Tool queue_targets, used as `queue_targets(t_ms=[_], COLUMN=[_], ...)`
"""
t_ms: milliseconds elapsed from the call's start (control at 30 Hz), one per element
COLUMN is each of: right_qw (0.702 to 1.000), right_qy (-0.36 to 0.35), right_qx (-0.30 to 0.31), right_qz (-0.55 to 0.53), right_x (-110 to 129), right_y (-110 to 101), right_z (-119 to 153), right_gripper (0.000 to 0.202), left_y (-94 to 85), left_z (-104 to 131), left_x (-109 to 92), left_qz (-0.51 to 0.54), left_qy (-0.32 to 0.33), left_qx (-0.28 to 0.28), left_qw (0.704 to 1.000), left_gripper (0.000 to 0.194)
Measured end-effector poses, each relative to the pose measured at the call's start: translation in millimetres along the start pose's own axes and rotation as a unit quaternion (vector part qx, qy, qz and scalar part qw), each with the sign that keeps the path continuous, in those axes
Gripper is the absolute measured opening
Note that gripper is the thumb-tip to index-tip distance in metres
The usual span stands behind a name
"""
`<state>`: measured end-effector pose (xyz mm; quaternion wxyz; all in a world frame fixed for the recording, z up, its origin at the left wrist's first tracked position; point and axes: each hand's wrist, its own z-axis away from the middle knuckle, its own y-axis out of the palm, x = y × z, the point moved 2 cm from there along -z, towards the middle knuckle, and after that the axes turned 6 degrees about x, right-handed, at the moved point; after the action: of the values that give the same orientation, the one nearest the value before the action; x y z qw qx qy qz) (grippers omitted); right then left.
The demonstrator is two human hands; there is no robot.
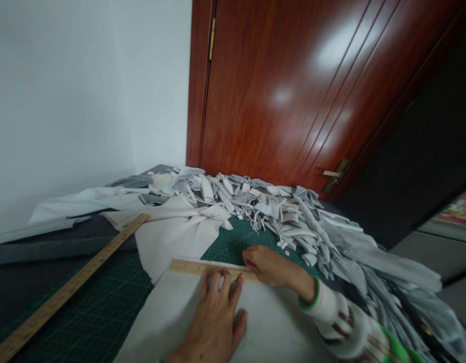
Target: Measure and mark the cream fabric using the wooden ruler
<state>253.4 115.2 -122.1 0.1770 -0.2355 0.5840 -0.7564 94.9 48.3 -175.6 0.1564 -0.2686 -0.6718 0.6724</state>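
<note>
Fingers (216,280) slightly spread, the left hand (214,317) presses a wooden ruler (185,267) onto smooth pale fabric (157,317) over a gridded green mat (100,302). The right hand (269,266) curls at the ruler's far edge, whatever it may hold hidden; the fabric's near side is cut off. Curled grey scraps (271,206) heap behind.

Ruler (184,267) on cloth (278,322), scraps (269,205) behind, second ruler (77,282) left

At bottom centre, the cloth sheet (278,317) is looking smooth and matt, its ruler (187,267) showing plain wood. At lower left, the cutting mat (104,302) is appearing matt and plastic; mid-frame, fabric scraps (269,205) are looking soft. Upper right, the varnished wooden door (271,101) is gleaming.
</note>
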Motion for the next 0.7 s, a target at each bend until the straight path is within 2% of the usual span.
queue_targets(t_ms=[167, 267, 500, 700], right_qw=[1.0, 0.999, 0.995, 0.991], right_qy=[0.017, 0.035, 0.087, 0.114], right_qx=[-0.002, 0.001, 0.019, 0.047], right_qz=[0.009, 0.015, 0.034, 0.059], right_x=[-13.0, -18.7, -25.1, -36.2], right_y=[5.3, 7.0, 4.7, 7.5], right_z=[11.2, 18.6, 32.8, 41.4], right_gripper=[0.016, 0.015, 0.017, 0.018], left_y=[-5.4, -4.6, 6.6, 17.1], left_z=[-2.0, -1.6, -1.2, -2.1], left_x=[-0.8, 0.0, 4.2, 8.0], left_qz=[0.006, 0.006, -0.039, -0.094], left_qy=[-0.01, -0.006, 0.024, 0.065], left_qx=[0.038, 0.034, -0.056, -0.18], left_qw=[0.999, 0.999, 0.997, 0.977], left_gripper=[0.061, 0.06, 0.057, 0.055])
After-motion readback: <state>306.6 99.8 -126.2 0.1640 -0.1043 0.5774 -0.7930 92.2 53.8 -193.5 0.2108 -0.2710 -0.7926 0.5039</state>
